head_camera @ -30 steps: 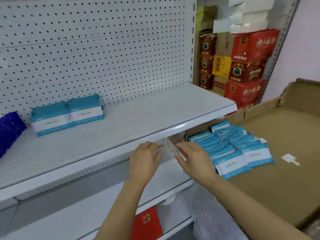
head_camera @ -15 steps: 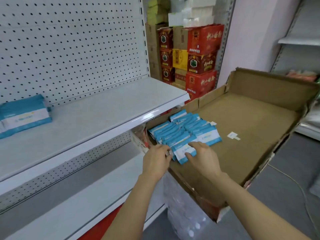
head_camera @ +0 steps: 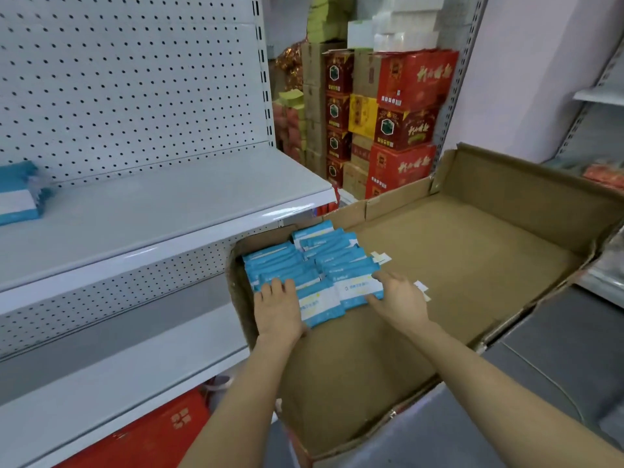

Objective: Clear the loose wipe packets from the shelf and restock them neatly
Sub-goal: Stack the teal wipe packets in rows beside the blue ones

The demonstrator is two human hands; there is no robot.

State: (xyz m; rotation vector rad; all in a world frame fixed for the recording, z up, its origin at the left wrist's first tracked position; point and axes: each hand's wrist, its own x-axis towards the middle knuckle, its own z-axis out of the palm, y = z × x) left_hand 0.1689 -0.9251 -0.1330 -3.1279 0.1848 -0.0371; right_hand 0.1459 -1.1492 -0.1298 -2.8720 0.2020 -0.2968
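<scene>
Wipe packets (head_camera: 314,265), flat rectangular soft packs in blue film with a white printed band, were found lying in overlapping rows at the left rear corner of a large cardboard box (head_camera: 489,258). We noted that the box was shallow and wide, of plain brown corrugated board, its flaps standing open and its near right edge torn and ragged. Apart from the packets, a few small white paper slips (head_camera: 381,257) lay on the box floor just beside them.

We observed the left hand (head_camera: 278,307) resting palm down on the nearest packets at the left of the pile, fingers extended and slightly spread, gripping nothing. The right hand (head_camera: 400,298) lay against the right side of the pile, fingers straight and parted, its thumb touching the edge of the front packet; it, too, clasped nothing.

A further stack of blue packets (head_camera: 18,194) sat at the far left of the upper shelf (head_camera: 162,211), close to the perforated white back panel (head_camera: 128,79). The shelf was smooth white painted metal with a rounded, glossy front lip. Behind the box, we recorded red printed cartons (head_camera: 408,106) stacked against the wall.
</scene>
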